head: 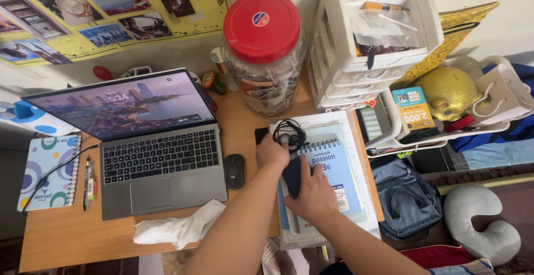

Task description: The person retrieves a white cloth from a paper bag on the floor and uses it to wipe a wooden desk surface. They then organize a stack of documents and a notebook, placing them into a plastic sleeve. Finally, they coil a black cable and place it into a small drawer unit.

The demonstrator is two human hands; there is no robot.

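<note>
My left hand (271,152) pinches a coiled black cable (290,133) at the top of a dark blue pouch (292,176). From the right side, my right hand (315,195) grips that pouch. The pouch lies on a blue spiral notebook (335,169), which tops a stack of books and papers (356,141) at the right end of the wooden desk (67,236). Both hands hide much of the pouch, so I cannot tell whether the cable is inside it.
An open grey laptop (158,158) stands at the left, with a black mouse (233,170) beside it and a crumpled white tissue (178,227) in front. A red-lidded clear jar (262,52) and a white drawer unit (367,41) stand behind. A grey backpack (406,200) sits on the floor.
</note>
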